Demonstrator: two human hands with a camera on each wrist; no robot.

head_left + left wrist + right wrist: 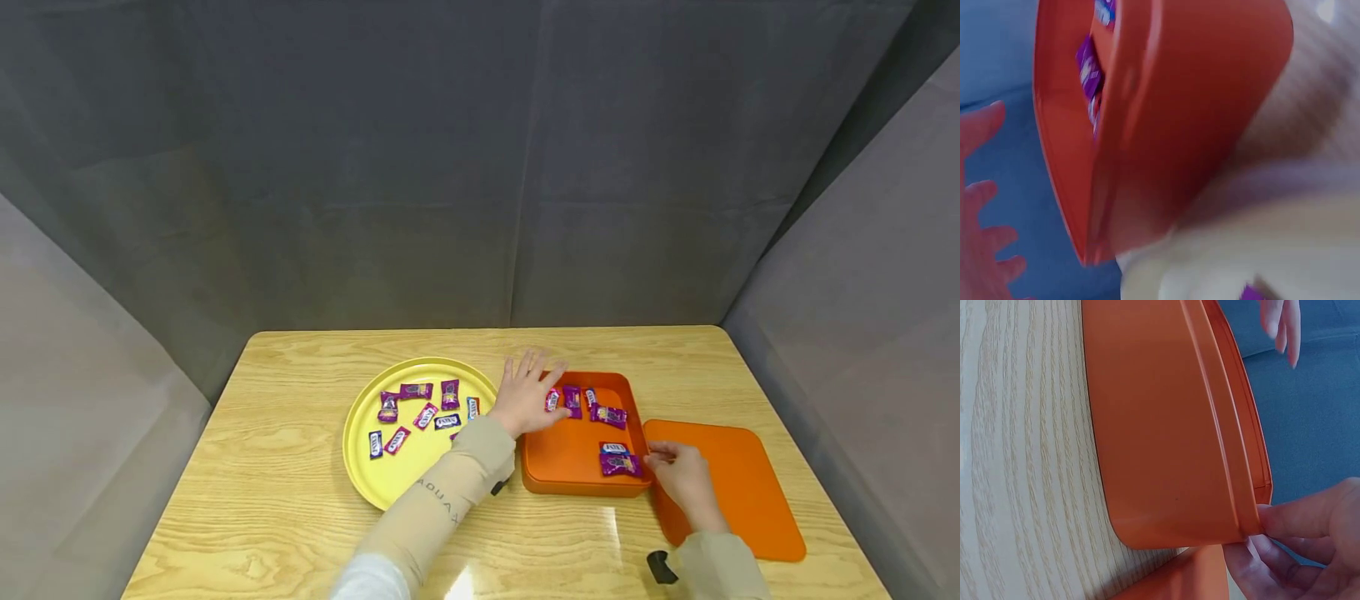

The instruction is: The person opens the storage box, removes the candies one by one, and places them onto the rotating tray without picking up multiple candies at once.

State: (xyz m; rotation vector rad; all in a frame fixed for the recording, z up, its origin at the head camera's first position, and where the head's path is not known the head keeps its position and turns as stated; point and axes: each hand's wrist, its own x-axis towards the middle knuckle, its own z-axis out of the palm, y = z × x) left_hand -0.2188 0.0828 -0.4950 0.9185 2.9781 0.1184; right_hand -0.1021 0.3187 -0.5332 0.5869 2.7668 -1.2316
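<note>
My left hand [529, 398] is spread over the left side of an open orange box [558, 467], its fingers straight and holding nothing. Wrapped candies lie inside the box: purple ones [609, 416] along the back and right, a blue one [614, 447] near the right wall, and a pink one [552, 399] close to my left fingers. With thumb and fingers, my right hand [684, 479] pinches the box's right rim, which the right wrist view shows up close. In the left wrist view, the left fingers [988, 237] extend beyond the box wall [1166, 112].
A round yellow tray [367, 481] holding several purple, pink and blue candies stands left of the box, partly covered by my left forearm. Right of the box lies a flat orange lid [757, 492]. Everything rests on a wooden table [255, 467] before a dark cloth.
</note>
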